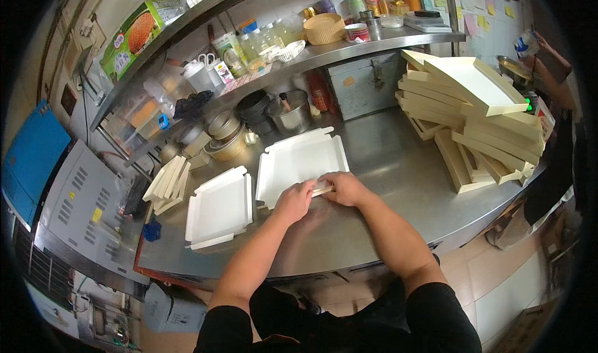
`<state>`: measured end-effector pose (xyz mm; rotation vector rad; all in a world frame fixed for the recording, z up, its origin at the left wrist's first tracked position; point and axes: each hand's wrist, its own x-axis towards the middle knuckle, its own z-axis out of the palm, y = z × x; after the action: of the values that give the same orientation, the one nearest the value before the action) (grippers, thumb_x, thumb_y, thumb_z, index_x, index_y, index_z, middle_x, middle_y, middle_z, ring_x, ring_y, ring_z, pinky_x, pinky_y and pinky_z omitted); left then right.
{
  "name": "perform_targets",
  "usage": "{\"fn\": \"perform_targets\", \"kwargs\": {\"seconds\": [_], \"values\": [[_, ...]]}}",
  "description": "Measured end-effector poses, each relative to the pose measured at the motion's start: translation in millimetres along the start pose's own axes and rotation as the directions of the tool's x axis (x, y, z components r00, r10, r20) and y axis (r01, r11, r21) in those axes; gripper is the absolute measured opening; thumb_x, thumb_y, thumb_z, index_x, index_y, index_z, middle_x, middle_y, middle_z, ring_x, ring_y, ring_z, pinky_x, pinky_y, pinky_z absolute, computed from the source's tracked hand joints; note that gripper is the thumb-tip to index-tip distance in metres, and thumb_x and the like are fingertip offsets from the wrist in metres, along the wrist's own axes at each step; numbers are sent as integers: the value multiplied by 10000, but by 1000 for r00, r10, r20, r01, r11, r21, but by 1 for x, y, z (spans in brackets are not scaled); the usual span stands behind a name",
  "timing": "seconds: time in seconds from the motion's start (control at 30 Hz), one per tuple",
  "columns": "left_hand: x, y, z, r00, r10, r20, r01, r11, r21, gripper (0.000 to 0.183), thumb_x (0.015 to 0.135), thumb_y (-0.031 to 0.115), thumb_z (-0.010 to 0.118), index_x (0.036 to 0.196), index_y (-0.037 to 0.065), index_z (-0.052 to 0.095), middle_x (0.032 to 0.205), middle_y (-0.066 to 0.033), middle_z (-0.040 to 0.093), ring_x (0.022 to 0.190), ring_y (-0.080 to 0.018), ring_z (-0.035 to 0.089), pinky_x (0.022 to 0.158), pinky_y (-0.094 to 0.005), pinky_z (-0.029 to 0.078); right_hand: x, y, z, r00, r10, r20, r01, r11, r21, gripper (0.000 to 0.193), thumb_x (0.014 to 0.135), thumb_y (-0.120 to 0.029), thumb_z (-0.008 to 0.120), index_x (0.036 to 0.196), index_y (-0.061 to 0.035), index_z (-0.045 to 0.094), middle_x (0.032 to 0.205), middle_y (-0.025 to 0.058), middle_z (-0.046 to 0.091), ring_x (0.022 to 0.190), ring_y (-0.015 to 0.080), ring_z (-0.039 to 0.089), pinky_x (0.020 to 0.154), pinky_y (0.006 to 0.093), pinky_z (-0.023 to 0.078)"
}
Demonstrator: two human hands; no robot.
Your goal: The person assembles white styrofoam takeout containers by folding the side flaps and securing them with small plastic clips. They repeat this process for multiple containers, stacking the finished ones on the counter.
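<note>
A white cardboard box blank (302,160) with cream edges lies on the steel table in front of me, its side flaps partly raised. At its near edge, my left hand (295,202) closes its fingers on the flap near the middle. My right hand (344,189) pinches the same near flap just to the right, the two hands almost touching. Fingers cover part of the folded edge. To the left of this one, a second flat cardboard blank (219,208) rests with its notched flaps spread out.
Folded cardboard box trays (476,82) form a tall, uneven stack at the right. More folded pieces (167,181) lean together at the left. Metal pots (225,138) and a grey metal box (366,86) stand along the back, under a loaded shelf (398,41).
</note>
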<state>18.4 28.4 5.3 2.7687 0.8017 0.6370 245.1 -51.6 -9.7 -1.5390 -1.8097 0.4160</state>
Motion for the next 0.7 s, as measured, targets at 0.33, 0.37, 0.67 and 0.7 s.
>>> {"fn": "perform_targets", "kwargs": {"seconds": [0.33, 0.37, 0.67, 0.7], "values": [[-9, 20, -27, 977, 127, -169, -135, 990, -38, 179, 962, 26, 725, 1099, 102, 813, 1090, -104, 798, 1057, -352, 748, 909, -448, 614, 2, 3, -1, 962, -98, -255, 151, 968, 201, 398, 843, -78, 836, 1233, -141, 784, 1061, 132, 795, 1067, 360, 742, 989, 460, 579], [-8, 29, -31, 975, 133, -178, -134, 991, 4, 186, 950, 7, 726, 1082, 101, 818, 1079, -101, 797, 1048, -341, 747, 903, -444, 613, -1, 6, -2, 953, -120, -277, 173, 969, 177, 426, 840, -72, 841, 1255, -135, 772, 1094, 136, 783, 1100, 362, 723, 1014, 463, 567], [-21, -16, -161, 766, 506, -398, -293, 825, 484, 281, 781, -39, 734, 990, 132, 813, 1023, -68, 763, 937, -305, 710, 810, -452, 557, -5, -8, -11, 808, -43, -588, 142, 982, 123, 634, 865, -72, 841, 1457, -97, 617, 1302, 156, 658, 1265, 382, 593, 1134, 480, 478], [-33, -20, -183, 744, 545, -387, -279, 779, 561, 289, 763, -43, 738, 981, 132, 811, 1030, -72, 763, 933, -308, 712, 802, -455, 554, -3, -4, -9, 808, -32, -589, 135, 982, 131, 621, 872, -71, 838, 1452, -98, 618, 1283, 146, 659, 1248, 372, 596, 1124, 472, 484]]}}
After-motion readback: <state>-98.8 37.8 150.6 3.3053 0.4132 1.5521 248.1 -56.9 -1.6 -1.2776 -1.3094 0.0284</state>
